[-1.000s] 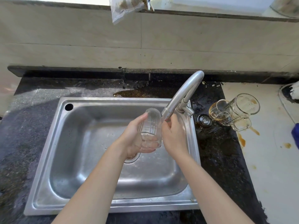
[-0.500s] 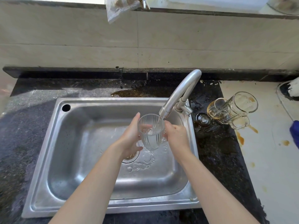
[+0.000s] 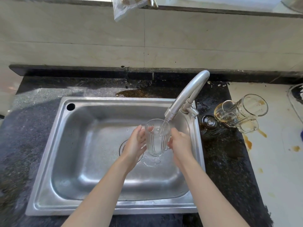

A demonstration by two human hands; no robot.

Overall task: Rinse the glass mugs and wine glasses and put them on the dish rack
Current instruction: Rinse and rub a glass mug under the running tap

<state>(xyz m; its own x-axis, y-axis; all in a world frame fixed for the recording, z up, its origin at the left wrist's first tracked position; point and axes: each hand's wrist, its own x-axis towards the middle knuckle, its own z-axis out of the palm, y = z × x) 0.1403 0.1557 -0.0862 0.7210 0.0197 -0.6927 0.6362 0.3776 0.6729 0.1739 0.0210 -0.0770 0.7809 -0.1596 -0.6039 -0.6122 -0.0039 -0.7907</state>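
Over the steel sink (image 3: pixel 49 149), left hand (image 3: pixel 135 145) and right hand (image 3: pixel 180 141) clasp the upright ribbed glass mug (image 3: pixel 157 138) beneath the faucet (image 3: pixel 185 95) at two o'clock; wet, slippery and fragile, it likely wants a handle-and-body grip.

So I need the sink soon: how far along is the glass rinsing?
Nothing looks finished: no dish rack or rinsed glass is in view. In hand: the left hand and right hand hold a ribbed glass mug upright under the running faucet. Left: the stained mugs lying on the counter right of the sink.
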